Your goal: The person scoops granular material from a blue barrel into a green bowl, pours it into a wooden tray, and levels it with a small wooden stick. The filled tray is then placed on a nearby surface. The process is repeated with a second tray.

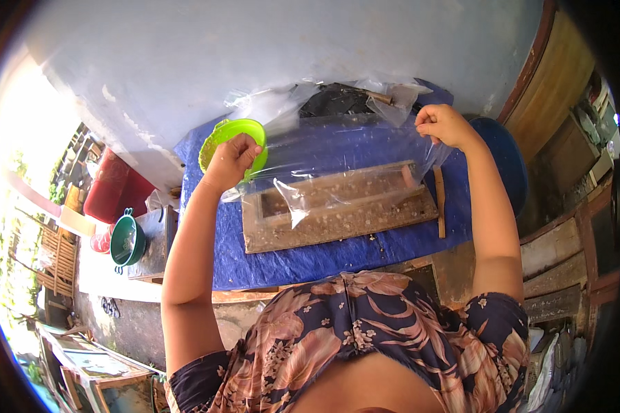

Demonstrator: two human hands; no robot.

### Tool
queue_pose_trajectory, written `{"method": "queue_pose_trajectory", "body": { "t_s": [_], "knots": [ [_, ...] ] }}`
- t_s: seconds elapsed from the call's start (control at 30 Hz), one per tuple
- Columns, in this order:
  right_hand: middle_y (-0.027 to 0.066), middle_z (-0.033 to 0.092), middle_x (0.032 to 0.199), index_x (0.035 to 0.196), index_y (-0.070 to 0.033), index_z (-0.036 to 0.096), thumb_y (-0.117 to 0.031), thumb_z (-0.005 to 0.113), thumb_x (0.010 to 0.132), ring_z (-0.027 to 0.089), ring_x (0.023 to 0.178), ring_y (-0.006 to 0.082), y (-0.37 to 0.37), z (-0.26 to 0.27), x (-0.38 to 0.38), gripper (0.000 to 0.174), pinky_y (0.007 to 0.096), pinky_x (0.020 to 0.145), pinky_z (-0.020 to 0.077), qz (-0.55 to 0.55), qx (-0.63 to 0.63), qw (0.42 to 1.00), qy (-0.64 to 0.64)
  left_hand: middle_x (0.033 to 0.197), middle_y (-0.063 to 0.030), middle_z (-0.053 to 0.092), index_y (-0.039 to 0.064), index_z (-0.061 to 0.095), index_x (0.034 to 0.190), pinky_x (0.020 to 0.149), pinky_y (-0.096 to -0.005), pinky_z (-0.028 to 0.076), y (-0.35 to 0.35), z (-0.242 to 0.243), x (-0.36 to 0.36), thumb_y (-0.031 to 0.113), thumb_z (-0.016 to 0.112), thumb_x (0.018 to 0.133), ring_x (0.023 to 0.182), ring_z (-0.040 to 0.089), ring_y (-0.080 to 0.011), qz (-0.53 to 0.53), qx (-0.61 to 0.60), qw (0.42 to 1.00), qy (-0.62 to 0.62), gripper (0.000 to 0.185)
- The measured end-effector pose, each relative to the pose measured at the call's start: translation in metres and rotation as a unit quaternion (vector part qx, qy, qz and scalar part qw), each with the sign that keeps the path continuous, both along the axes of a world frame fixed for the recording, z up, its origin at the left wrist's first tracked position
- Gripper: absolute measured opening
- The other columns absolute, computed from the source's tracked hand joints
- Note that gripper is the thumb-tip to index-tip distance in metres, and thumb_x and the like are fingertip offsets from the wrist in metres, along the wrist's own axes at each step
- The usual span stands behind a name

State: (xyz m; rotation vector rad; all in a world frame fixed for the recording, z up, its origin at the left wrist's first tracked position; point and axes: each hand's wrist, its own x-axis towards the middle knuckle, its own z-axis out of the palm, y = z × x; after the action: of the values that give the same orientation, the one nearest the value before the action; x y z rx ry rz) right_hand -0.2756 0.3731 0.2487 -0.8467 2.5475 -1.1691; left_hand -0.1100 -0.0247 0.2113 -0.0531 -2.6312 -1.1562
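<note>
A clear plastic sheet (336,149) is stretched between my two hands, over a rectangular wooden frame (336,227) with a recessed middle. My left hand (235,161) pinches the sheet's left end, in front of a lime-green plastic basin (261,135). At the right, my right hand (443,125) grips the other end with its fingertips, above the frame's upper right corner. The frame lies slightly tilted on a blue tarpaulin (299,266). A thin wooden strip (440,204) lies just right of the frame. Part of the frame shows through the sheet.
Black plastic (330,100) and crumpled clear plastic (392,106) lie at the back, against a grey wall. A dark blue round container (506,165) stands at the right. To the left are a green colander (127,241) and a red container (116,186).
</note>
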Motion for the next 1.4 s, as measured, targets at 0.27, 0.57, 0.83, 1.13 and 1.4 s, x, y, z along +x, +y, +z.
{"method": "queue_pose_trajectory", "body": {
  "t_s": [0.27, 0.57, 0.83, 1.13, 1.4],
  "knots": [
    [0.0049, 0.06, 0.068, 0.082, -0.001, 0.058, -0.007, 0.061, 0.077, 0.049, 0.048, 0.0089, -0.002, -0.032, -0.02, 0.008, 0.0234, 0.045, 0.0386, -0.018, -0.011, 0.998, -0.06, 0.075, 0.0035, 0.06, 0.008, 0.065, 0.086, 0.055, -0.0198, 0.042, -0.018, -0.026, 0.006, 0.018, 0.069, 0.08, 0.066, 0.052, -0.0043, -0.102, 0.166, 0.956, -0.218, 0.012],
    [0.0051, 0.062, 0.071, 0.081, -0.002, 0.06, -0.007, 0.063, 0.076, 0.059, 0.064, 0.0137, -0.01, -0.038, -0.017, 0.008, 0.0277, 0.059, 0.0449, -0.072, -0.064, 0.979, 0.182, 0.085, -0.0137, 0.064, 0.003, 0.064, 0.088, 0.066, -0.0307, 0.05, -0.011, -0.028, 0.007, -0.001, 0.062, 0.074, 0.074, 0.063, -0.023, 0.012, -0.111, 0.99, 0.082, 0.015],
    [0.0079, 0.065, 0.088, 0.081, -0.004, 0.058, -0.002, 0.062, 0.077, 0.064, 0.08, 0.0258, 0.015, -0.108, 0.054, 0.006, 0.0329, 0.071, 0.05, -0.04, -0.155, 0.934, 0.319, 0.081, -0.0096, 0.059, 0.006, 0.059, 0.085, 0.067, -0.0392, 0.046, 0.002, -0.056, 0.048, -0.001, 0.058, 0.068, 0.076, 0.057, -0.0305, 0.033, -0.307, 0.921, 0.237, 0.018],
    [0.0036, 0.064, 0.103, 0.077, -0.005, 0.059, -0.003, 0.063, 0.076, 0.056, 0.107, 0.0239, 0.018, -0.197, 0.075, 0.005, 0.0352, 0.086, 0.0472, -0.077, -0.062, 0.936, 0.338, 0.08, -0.0055, 0.056, 0.01, 0.062, 0.08, 0.068, -0.0361, 0.047, 0.006, -0.14, 0.065, -0.002, 0.06, 0.066, 0.078, 0.057, -0.0254, 0.019, -0.291, 0.938, 0.19, 0.018],
    [0.0177, 0.058, 0.111, 0.093, -0.004, 0.061, 0.001, 0.056, 0.072, 0.061, 0.094, 0.0323, 0.031, -0.173, 0.065, 0.022, 0.0374, 0.076, 0.0501, -0.177, -0.089, 0.95, 0.242, 0.101, -0.0094, 0.061, 0.007, 0.064, 0.092, 0.083, -0.037, 0.048, -0.001, -0.143, 0.068, -0.003, 0.056, 0.07, 0.098, 0.058, -0.0301, 0.0, -0.258, 0.953, 0.16, 0.025]
  ]
}}
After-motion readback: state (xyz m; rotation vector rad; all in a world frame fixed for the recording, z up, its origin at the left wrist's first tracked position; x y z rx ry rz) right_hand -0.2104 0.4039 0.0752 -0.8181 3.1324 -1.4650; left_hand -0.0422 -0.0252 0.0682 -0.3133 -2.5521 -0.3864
